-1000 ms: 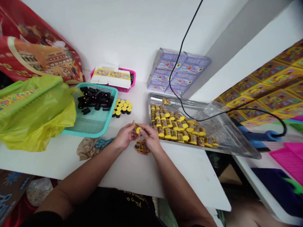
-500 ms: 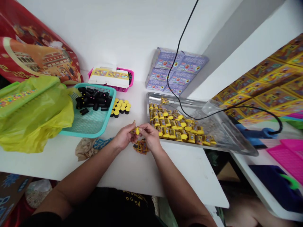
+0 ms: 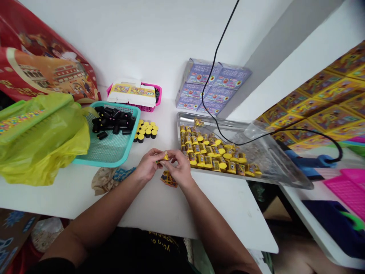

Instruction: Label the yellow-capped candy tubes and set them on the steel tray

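Note:
My left hand [image 3: 148, 164] and my right hand [image 3: 178, 168] meet above the white table [image 3: 159, 205], their fingertips pinching a small yellow wrapped cylinder [image 3: 164, 157] between them. The fingers hide most of it. Just below my right hand lies a small heap of printed yellow wrappers [image 3: 168, 179]. To the right, a steel tray [image 3: 228, 125] holds many wrapped yellow cylinders [image 3: 211, 154]. Loose black cylinders [image 3: 112, 120] lie in a teal mesh tray [image 3: 114, 160], and yellow-capped black cylinders [image 3: 145, 131] stand beside it.
A yellow plastic bag [image 3: 42, 142] and a red printed bag [image 3: 48, 72] fill the left. Behind stand a pink basket [image 3: 151, 107] and stacked purple boxes [image 3: 211, 85]. A black cable [image 3: 212, 102] crosses the steel tray. Yellow printed boxes [image 3: 327, 110] rise at right.
My hands have drawn closer together around the small yellow cylinder, and my fingers now cover more of it. The view has shifted only slightly.

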Available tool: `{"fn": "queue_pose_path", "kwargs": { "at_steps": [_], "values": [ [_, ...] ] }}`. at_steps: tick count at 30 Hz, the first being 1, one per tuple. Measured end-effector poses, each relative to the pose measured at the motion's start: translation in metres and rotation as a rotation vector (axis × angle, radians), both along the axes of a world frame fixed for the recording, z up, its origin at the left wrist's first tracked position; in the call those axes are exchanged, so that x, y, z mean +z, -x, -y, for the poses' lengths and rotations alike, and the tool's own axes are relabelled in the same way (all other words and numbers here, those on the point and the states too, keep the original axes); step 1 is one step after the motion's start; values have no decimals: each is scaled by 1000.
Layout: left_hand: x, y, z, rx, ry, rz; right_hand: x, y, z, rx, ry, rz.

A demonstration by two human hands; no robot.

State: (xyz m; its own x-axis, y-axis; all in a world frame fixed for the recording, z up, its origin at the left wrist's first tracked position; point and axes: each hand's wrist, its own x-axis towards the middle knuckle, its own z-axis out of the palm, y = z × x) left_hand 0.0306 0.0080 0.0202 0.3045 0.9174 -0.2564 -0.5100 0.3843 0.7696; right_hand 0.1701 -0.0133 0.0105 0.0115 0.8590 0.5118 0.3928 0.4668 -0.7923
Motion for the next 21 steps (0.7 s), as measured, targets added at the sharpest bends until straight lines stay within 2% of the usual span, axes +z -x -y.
{"fn": "queue_pose_path", "kwargs": {
  "at_steps": [3, 8, 11, 16, 21],
  "values": [
    [1, 0, 2, 17, -33, -20, -2, 1, 0, 9, 1, -18],
    [4, 4, 0, -89, -56, -18, -8, -1, -3, 92, 198, -361],
    [5, 6, -3, -125, -3, 9, -8, -1, -5, 146, 276, -463],
    [4, 2, -1, -61, 44, 42, -7, 1, -7, 151, 304, -543],
    [3, 0, 3, -5, 83, 58, -9, 1, -7, 179, 326, -517]
  ]
}}
